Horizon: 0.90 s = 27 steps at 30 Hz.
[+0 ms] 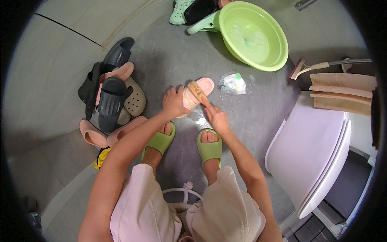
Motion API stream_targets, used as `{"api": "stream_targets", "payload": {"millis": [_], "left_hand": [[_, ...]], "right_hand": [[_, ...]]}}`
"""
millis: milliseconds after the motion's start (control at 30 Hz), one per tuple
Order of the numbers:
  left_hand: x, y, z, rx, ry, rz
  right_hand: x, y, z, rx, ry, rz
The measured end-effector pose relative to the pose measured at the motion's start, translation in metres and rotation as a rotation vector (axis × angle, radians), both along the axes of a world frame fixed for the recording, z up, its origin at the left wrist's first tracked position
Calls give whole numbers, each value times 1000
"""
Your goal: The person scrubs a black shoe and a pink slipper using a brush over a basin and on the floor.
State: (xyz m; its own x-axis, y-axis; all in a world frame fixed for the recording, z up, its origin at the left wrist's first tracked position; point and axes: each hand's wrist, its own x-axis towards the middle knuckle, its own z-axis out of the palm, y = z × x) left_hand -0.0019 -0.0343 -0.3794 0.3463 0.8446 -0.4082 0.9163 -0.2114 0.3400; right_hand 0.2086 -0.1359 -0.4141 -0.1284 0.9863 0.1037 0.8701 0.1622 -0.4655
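Observation:
A pink slipper (207,84) lies on the wet grey floor in front of my feet, its sole facing my hands at a slant. My left hand (174,101) grips it at its near left side, the fingers partly hidden by the hand itself. In my right hand (218,120) is the handle of a wooden scrub brush (196,91). The brush head rests on the slipper, and its bristles are out of sight underneath. Just right of the slipper sits a small clear plastic bag (234,83) with white and green contents.
A green basin (282,52) with sudsy water stands at the far right. Slippers and clogs (111,103) are heaped on the left; another green clog (179,12) is at the back. A white toilet (304,149) and a squeegee (299,68) are on the right. I wear green slides (162,141).

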Motion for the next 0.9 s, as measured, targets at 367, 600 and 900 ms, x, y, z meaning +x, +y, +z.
{"api": "stream_targets", "payload": {"millis": [367, 600, 900], "left_hand": [[16, -30, 18, 90, -312, 111], [20, -31, 16, 114, -304, -36], [21, -32, 17, 132, -287, -79]], "right_hand": [[-11, 5, 38, 50, 146, -81], [19, 33, 58, -60, 164, -392], [33, 31, 72, -97, 80, -220]]}}
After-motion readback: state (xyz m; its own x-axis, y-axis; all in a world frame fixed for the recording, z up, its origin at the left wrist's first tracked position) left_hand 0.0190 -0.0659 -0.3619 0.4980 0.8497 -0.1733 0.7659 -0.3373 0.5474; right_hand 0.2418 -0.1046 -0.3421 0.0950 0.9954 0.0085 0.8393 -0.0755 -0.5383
